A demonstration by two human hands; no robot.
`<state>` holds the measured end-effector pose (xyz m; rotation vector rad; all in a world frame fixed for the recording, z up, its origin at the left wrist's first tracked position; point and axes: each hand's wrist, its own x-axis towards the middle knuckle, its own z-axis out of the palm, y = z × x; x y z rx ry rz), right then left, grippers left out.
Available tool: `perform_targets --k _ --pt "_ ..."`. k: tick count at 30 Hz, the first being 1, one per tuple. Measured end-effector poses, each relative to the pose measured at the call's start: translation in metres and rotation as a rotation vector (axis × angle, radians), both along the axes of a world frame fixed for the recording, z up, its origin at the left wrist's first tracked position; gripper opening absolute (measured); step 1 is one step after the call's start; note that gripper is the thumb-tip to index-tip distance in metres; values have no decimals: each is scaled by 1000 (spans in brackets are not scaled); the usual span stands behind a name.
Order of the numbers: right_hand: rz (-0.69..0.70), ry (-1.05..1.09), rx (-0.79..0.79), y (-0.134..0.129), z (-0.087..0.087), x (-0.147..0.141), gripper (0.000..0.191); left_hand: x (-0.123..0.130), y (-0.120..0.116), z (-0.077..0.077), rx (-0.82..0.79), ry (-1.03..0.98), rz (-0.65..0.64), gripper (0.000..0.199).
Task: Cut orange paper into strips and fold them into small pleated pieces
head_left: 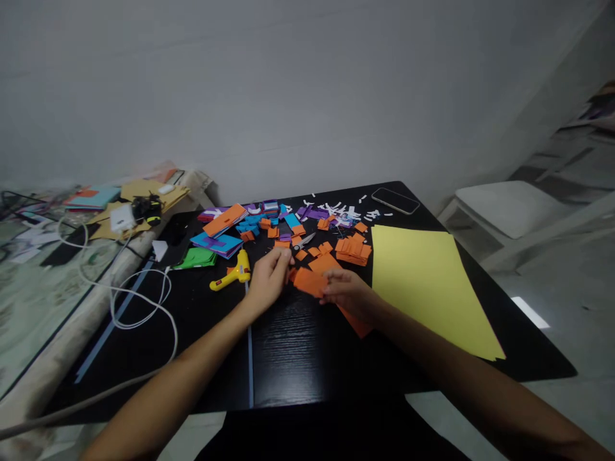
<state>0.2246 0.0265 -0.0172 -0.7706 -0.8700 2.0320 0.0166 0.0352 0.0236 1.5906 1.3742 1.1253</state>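
My right hand [350, 293] pinches a small rectangle of orange paper [310, 282] above the black table. Just left of it, my left hand [269, 276] is closed, thumb against fingers; whatever they hold is hidden, though a bit of orange shows beside the fingertips. Under my right hand lies a longer orange sheet [356, 322]. Scissors [304, 241] rest beyond my hands among small orange pieces. A bundle of folded orange strips [353, 250] sits to their right. The yellow glue gun [235, 272] lies left of my left hand.
Large yellow sheets [427, 282] cover the table's right side. A phone [395, 200] lies at the back right, near white and purple scraps [336, 214]. Blue and purple cards [217, 244] and green paper [198, 258] are at left, with a white cable [166, 314] looping past.
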Motion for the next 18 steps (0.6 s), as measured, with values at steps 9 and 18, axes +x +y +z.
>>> perform_targets --k 9,18 --pt "468 -152 255 -45 22 -20 26 98 20 14 -726 -929 -269 42" --pt "205 -186 250 -73 47 -62 34 115 17 53 -770 -986 -405 40"
